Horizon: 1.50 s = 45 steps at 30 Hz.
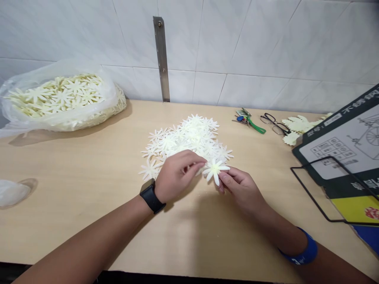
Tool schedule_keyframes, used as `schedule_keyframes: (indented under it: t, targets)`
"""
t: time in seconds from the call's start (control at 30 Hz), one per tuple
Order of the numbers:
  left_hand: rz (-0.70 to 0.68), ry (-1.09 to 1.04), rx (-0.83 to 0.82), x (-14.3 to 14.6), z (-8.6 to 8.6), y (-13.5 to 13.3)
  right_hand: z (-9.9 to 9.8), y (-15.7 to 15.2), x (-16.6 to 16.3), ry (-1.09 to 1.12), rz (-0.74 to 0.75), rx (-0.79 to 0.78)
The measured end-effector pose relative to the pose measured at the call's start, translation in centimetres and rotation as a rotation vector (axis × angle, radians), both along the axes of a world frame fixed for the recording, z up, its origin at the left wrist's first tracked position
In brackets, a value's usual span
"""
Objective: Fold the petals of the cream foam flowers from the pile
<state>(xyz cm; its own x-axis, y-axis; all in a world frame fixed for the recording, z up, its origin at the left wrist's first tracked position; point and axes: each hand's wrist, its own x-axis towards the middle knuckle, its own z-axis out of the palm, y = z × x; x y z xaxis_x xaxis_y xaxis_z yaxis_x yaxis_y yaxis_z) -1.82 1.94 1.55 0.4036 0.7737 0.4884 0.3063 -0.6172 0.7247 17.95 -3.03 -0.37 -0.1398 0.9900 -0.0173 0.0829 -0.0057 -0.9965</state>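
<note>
A pile of pale cream flower-shaped cutouts [189,138] lies in the middle of the wooden table [89,177]. My right hand [241,189] pinches one flower cutout [214,169] by its lower petals, just in front of the pile. My left hand [176,175], with a black watch on the wrist, is curled, and its fingertips touch the same cutout from the left side. A blue band circles my right wrist.
A clear plastic bag [59,98] full of the same flowers sits at the back left. Keys with a green strap [248,120], glasses [275,124] and a small stack of flowers [296,126] lie at the back right. A printed box with a black wire frame [340,157] fills the right edge. A white object [12,192] rests at the far left.
</note>
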Motion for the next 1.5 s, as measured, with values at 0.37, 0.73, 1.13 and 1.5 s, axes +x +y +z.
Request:
schedule_keyframes:
  t: [0.37,0.73,1.13,1.5]
  targets:
    - [-0.189,0.069,0.004,0.8,-0.2,-1.2,0.4,-0.1,-0.1,-0.088,-0.009,0.044]
    - [-0.182,0.145,0.317,0.2,-0.2,-1.1,0.5,-0.2,0.0,-0.121,0.039,0.056]
    - [-0.294,0.239,0.48,-0.1,0.0,-0.7,-0.5,-0.2,0.3,0.164,0.193,-0.02]
    - [-0.261,0.084,0.443,0.1,0.0,-0.7,-0.4,-0.3,0.3,0.26,0.256,-0.014]
